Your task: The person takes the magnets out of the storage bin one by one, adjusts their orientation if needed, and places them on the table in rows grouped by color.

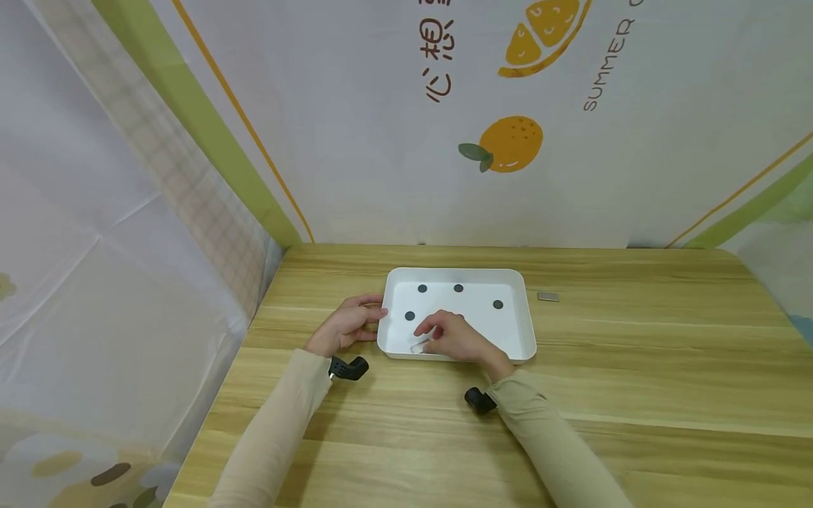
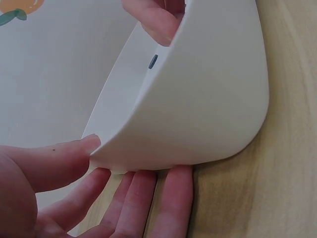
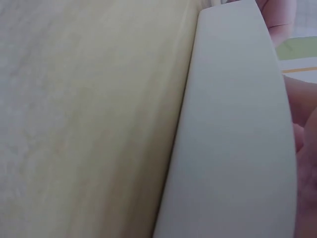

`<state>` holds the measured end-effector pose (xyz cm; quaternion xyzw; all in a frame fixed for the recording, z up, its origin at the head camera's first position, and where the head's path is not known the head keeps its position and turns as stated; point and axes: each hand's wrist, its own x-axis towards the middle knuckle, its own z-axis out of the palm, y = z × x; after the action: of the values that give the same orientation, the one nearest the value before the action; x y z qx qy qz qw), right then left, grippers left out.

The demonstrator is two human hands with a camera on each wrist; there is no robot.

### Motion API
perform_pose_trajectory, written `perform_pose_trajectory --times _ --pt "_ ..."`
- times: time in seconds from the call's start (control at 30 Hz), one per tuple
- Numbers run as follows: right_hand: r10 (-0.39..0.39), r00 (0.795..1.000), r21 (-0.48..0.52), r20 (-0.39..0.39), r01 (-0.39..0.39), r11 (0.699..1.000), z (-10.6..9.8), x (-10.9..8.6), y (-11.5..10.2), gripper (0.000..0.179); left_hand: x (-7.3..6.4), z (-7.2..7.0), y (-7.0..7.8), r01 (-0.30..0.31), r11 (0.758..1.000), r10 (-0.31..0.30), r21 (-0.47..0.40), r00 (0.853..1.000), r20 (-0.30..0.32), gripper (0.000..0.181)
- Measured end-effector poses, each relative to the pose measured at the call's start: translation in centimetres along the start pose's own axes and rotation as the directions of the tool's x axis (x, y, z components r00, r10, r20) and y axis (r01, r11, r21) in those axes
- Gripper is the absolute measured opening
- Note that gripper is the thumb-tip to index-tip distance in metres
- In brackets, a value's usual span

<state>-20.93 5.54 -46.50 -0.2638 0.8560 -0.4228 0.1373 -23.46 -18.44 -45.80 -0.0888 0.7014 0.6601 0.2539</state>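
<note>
A shallow white tray (image 1: 526, 331) lies on the wooden table, with several dark round discs (image 1: 409, 316) spread over its floor. My left hand (image 1: 346, 326) grips its left wall, thumb at the rim and fingers against the outside, as the left wrist view shows up close. Over the tray's front part, my right hand (image 1: 454, 337) holds a small white piece (image 1: 418, 348) between thumb and fingers; its exact kind is too small to tell. The right hand partly covers one disc. In the right wrist view, the tray's wall hides most of that hand.
A small grey flat rectangular block (image 1: 548, 297) lies on the wooden table (image 1: 635, 367) just right of the tray. Behind the table's far edge hangs a white cloth (image 1: 368, 155) printed with oranges. Black wrist cameras (image 1: 348, 368) sit at both sleeves.
</note>
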Motion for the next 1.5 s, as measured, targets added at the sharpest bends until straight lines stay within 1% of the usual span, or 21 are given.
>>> perform_pose_trajectory --times 0.17,0.3,0.57,0.87,1.17,1.33,1.5 --pt "-0.014 0.999 -0.047 0.038 0.016 0.999 0.21 0.19 0.23 0.023 -0.03 -0.01 -0.03 -0.006 1.000 0.006 0.005 1.000 0.014 0.052" --pt "-0.011 0.999 -0.084 0.052 0.015 0.996 0.23 0.31 0.11 0.025 -0.25 0.00 -0.02 -0.013 1.000 0.013 0.012 1.000 0.022 0.052" --pt "-0.031 0.999 -0.130 0.043 0.037 0.991 0.45 0.60 0.11 0.024 -0.53 0.16 0.19 -0.014 1.000 0.014 0.017 1.000 0.019 0.052" --pt "-0.015 0.999 -0.168 0.034 0.020 0.986 0.56 0.79 -0.09 0.021 -0.26 0.05 0.01 -0.016 1.000 0.015 0.019 1.000 0.013 0.053" --pt "-0.040 0.999 -0.204 0.031 0.046 0.978 0.50 0.73 -0.28 0.019 -0.40 0.12 0.10 -0.010 1.000 0.010 0.025 1.000 0.017 0.053" --pt "-0.028 0.999 -0.215 0.030 0.034 0.976 0.43 0.84 -0.44 0.017 -0.27 0.08 0.13 -0.007 1.000 0.006 0.028 1.000 0.017 0.053" --pt "-0.011 0.999 -0.235 0.035 0.019 0.972 0.35 0.93 -0.74 0.015 -0.21 0.20 0.19 0.010 1.000 -0.010 0.022 1.000 -0.002 0.052"
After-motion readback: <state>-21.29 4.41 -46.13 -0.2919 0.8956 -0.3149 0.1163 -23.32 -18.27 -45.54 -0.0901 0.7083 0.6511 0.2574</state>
